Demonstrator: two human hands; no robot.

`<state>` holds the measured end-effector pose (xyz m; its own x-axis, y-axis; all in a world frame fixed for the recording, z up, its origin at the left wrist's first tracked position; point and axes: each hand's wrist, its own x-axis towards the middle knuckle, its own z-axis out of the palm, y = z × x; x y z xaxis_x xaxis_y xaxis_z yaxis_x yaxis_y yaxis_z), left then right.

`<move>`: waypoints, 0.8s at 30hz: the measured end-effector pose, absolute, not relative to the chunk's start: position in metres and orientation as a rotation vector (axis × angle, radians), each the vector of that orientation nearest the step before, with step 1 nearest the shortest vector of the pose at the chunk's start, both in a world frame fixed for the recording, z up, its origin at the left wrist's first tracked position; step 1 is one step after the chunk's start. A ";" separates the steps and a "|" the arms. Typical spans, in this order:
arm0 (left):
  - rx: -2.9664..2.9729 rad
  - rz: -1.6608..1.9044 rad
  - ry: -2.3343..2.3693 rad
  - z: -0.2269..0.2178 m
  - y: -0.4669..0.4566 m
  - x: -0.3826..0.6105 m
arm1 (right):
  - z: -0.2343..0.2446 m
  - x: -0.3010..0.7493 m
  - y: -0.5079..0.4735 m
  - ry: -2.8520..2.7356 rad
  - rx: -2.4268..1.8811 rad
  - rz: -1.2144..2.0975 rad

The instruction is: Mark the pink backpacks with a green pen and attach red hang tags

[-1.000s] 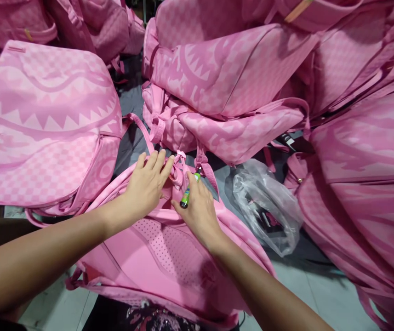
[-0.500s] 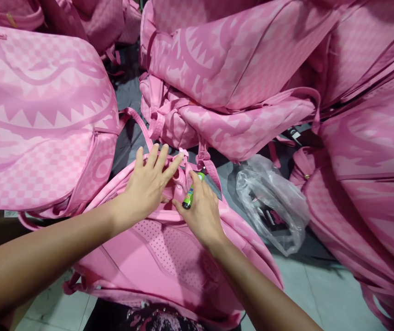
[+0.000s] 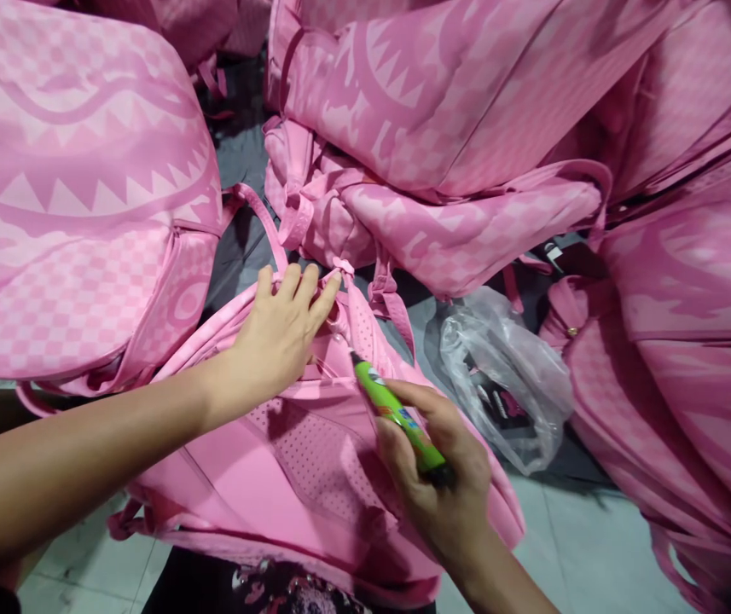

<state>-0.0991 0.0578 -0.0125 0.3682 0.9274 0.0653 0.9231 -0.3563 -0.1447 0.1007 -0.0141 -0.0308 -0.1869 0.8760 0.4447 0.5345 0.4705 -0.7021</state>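
A pink backpack (image 3: 224, 486) lies in front of me with its dotted back panel facing up. My left hand (image 3: 279, 341) rests on its upper end, fingers spread over the opening and strap area. In my right hand (image 3: 445, 460) is a green marker pen (image 3: 397, 414) with black ends, gripped between thumb and fingers. Its dark tip points up and left, close to the pink strap at the top of the backpack. Whether the tip touches the fabric I cannot tell.
Another pink backpack (image 3: 71, 196) with a toothed print lies at the left. More pink backpacks (image 3: 455, 94) are piled at the back, and others (image 3: 704, 341) stand at the right. A clear plastic bag (image 3: 506, 375) with small dark items sits beside the work.
My right hand has drawn back toward me and to the right, and the marker now points away from me instead of lying across the hand. My left hand stays at the same spot.
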 end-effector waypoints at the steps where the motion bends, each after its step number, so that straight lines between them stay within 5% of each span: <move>1: -2.460 0.043 -1.681 -0.012 0.057 -0.099 | -0.026 0.098 -0.009 -1.886 -1.177 0.625; 6: -2.467 0.096 -1.722 -0.008 0.056 -0.096 | -0.010 0.083 0.040 -2.204 -1.315 1.088; 14: -2.459 0.145 -1.743 -0.011 0.058 -0.095 | -0.021 0.089 0.020 -2.459 -1.067 0.453; 24: -2.425 0.173 -1.751 -0.007 0.055 -0.094 | -0.016 0.077 0.020 -2.408 -1.009 0.565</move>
<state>-0.0942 0.0554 -0.0071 0.3137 0.9495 -0.0085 0.9327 -0.3098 -0.1845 0.0767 0.0202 -0.0155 -0.6217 0.7400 0.2569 0.5483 0.6453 -0.5319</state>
